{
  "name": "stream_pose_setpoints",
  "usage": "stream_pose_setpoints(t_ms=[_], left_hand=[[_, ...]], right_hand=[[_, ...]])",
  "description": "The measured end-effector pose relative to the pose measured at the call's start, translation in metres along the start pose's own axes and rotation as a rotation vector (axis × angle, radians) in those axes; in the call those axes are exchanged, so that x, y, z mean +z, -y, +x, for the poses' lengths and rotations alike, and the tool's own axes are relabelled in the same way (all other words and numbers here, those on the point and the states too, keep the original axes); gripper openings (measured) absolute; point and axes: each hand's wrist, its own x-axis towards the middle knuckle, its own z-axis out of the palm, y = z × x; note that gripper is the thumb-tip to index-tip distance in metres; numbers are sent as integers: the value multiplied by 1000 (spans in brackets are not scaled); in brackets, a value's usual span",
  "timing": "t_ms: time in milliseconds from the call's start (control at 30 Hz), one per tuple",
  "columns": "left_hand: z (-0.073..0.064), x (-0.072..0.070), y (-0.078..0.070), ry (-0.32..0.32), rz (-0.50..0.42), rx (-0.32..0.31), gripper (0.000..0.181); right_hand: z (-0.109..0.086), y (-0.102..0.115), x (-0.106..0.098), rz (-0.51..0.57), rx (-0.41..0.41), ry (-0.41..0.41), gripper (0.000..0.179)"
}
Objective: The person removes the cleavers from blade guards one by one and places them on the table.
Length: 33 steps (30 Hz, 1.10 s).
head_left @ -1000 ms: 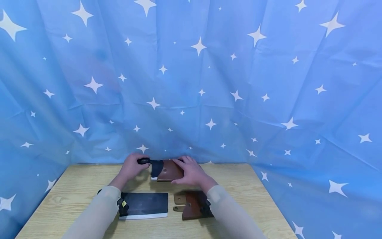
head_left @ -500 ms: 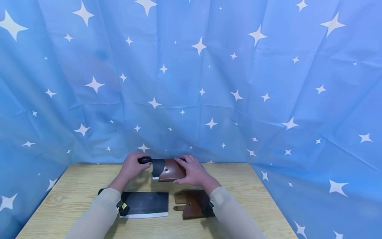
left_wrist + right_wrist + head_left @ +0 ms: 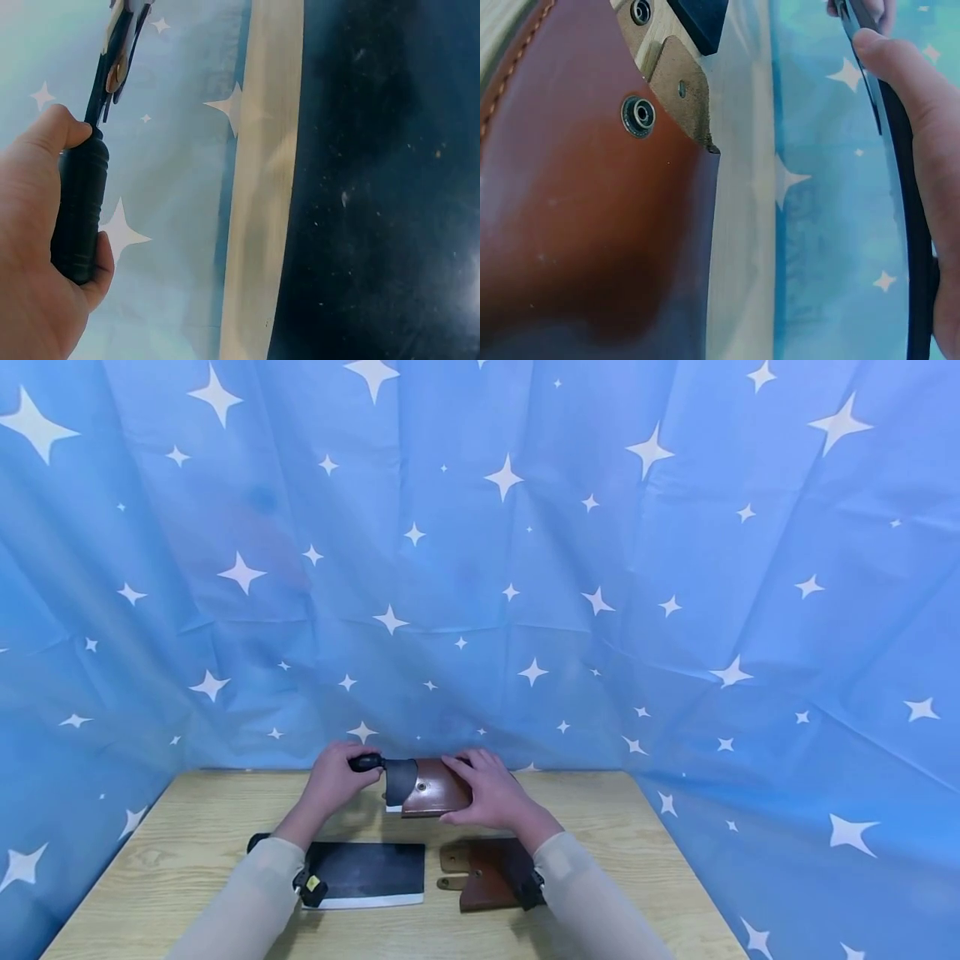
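My left hand (image 3: 330,781) grips the black handle (image 3: 79,214) of a cleaver (image 3: 401,781) near the table's back edge. Most of its dark blade is inside a brown leather sheath (image 3: 435,789), with a pale strip showing at the lower left. My right hand (image 3: 491,793) holds the sheath at its right end, thumb toward me, fingers over the top. Closer to me a second cleaver (image 3: 367,870) lies flat under the left forearm, its handle partly hidden. Beside it a second brown sheath (image 3: 486,883) lies with its snap straps (image 3: 452,882) pointing left.
The wooden table (image 3: 600,827) carries these things. A blue curtain (image 3: 480,568) with white stars hangs behind it and along both sides. Dark wrist cameras (image 3: 310,889) sit at the cuffs of the pale sleeves (image 3: 247,893), above the lower cleaver and sheath.
Both hands shift very slightly to the right with the sheathed cleaver. Their hold looks the same, and the lower cleaver and sheath stay in place.
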Motion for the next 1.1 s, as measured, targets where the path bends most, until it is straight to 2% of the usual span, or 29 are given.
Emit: stream_pose_setpoints(t_ms=[200,400,500,867,1100], left_hand=[[-3,-4,2,0,-34,-6,35],[-6,-14,7,16,-76,-30,36],[-5,-17,6,13,-71,-19,36],[-7,-15,7,3,-31,-2,34],[-10,-16,4,21,-32,-6,34]], right_hand=[[-5,-1,-3,5,-6,-31,104],[-14,-2,-13,16,2,-23,105],[-15,-1,-19,34,-2,-34,105],[-18,-2,-19,52,5,-14,103],[-22,-1,-20,48,12,2,104]])
